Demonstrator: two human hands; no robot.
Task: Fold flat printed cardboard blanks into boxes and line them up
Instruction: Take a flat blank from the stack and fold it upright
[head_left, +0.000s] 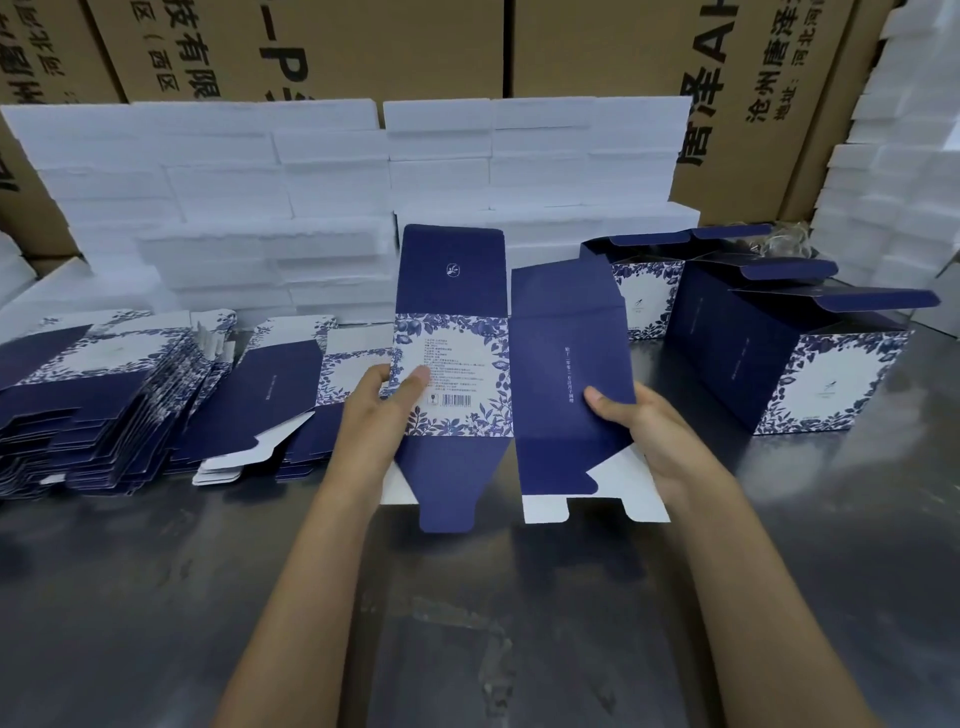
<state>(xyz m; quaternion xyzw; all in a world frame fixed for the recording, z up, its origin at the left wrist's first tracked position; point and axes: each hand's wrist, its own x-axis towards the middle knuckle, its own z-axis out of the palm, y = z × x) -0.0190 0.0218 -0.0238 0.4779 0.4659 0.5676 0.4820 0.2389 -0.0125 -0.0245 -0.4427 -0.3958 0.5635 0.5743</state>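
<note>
I hold one flat navy-and-floral cardboard blank (467, 364) upright above the table's middle. My left hand (382, 410) pinches its left edge, thumb on the white floral panel with the barcode. My right hand (644, 431) grips the right edge of the plain navy panel (569, 384), thumb on the front. The bottom flaps hang down loose. A spread pile of flat blanks (119, 395) lies at the left. Two folded boxes, the nearer box (789, 364) and the farther box (644, 291), stand at the right with top flaps open.
The grey metal table (467, 597) stretches toward me. Stacks of white foam slabs (322, 197) form a wall behind the blanks, with more white foam (893, 171) at the far right. Large brown cartons (311, 47) rise behind them.
</note>
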